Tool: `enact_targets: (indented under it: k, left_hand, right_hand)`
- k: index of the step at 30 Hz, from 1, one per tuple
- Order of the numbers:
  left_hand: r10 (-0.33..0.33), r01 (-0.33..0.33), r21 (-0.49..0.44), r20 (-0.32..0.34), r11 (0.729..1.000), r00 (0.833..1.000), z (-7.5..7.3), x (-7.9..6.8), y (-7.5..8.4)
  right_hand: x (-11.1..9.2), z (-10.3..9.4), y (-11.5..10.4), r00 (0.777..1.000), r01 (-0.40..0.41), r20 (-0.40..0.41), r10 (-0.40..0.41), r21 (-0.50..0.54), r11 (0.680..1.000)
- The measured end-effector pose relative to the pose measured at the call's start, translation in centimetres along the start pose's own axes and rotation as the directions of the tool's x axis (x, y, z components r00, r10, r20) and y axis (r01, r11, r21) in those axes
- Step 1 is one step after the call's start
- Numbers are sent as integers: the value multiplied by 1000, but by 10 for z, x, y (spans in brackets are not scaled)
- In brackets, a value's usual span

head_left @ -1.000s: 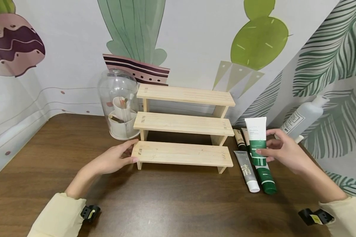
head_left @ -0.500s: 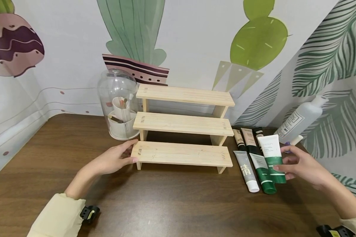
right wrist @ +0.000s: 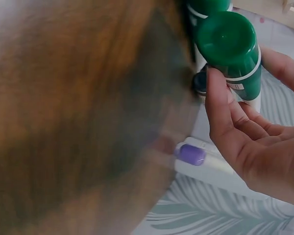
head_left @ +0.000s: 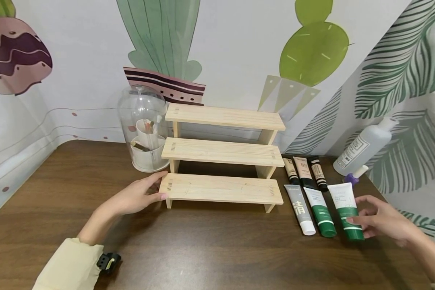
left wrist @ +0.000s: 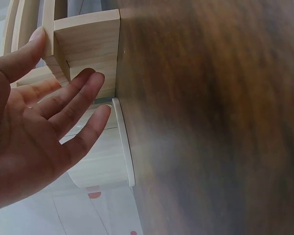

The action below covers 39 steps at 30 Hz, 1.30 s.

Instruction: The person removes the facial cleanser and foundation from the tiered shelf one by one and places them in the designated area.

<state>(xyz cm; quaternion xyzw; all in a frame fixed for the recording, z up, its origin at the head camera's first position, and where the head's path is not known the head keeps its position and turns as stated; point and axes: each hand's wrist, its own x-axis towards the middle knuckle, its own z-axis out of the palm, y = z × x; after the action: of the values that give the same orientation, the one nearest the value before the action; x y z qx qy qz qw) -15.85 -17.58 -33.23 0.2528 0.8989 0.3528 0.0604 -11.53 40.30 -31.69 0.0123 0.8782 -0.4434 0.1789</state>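
Note:
At the left end of a three-step wooden display shelf [head_left: 221, 188], my left hand [head_left: 139, 193] holds the lowest board between thumb and index finger. Its other fingers [left wrist: 83, 105] extend loosely beside the board's support in the left wrist view. My right hand [head_left: 386, 219] pinches a white and green squeeze tube [head_left: 348, 211], cap toward me, low over the table's right side. The green cap [right wrist: 228, 39] faces the right wrist camera. Just left of it lie a similar green-and-white tube [head_left: 320, 212] and a grey tube [head_left: 300, 210] with a white cap.
Several small cosmetic tubes, including a beige one [head_left: 303, 171], lie behind the front row. A clear bottle [head_left: 364, 145] and a purple bottle with a white cap [head_left: 353, 177] stand at the right wall. A glass dome [head_left: 141, 100] covers a white brush holder [head_left: 148, 155] at left.
My right hand has carried the white and green tube rightward and down, from above the other tubes to the right of them. My left hand has stayed at the shelf.

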Motion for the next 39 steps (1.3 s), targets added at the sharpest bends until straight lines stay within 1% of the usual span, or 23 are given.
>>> enact_targets:
  k: [8, 15, 22, 30, 39]
  left_hand:
    - [5, -5, -4, -2, 1000, 1000, 0, -1, -2]
    - [-1, 1, -3, -4, 1000, 1000, 0, -1, -1]
    - [-1, 1, -4, -2, 1000, 1000, 0, -1, 0]
    - [0, 0, -6, 2, 1000, 1000, -1, 0, 1]
    - [-5, 6, -3, 8, 1000, 1000, -1, 0, 1]
  right_hand:
    - [3, 4, 15, 1000, -10, 27, 9, 52, 999]
    - [7, 9, 18, 999, -44, -16, 45, 44, 998]
    - [12, 11, 18, 996, -89, -22, 90, 54, 995]
    - [15, 9, 20, 995, -98, -17, 100, 90, 991]
    - [14, 6, 28, 997, -75, 3, 75, 153, 985]
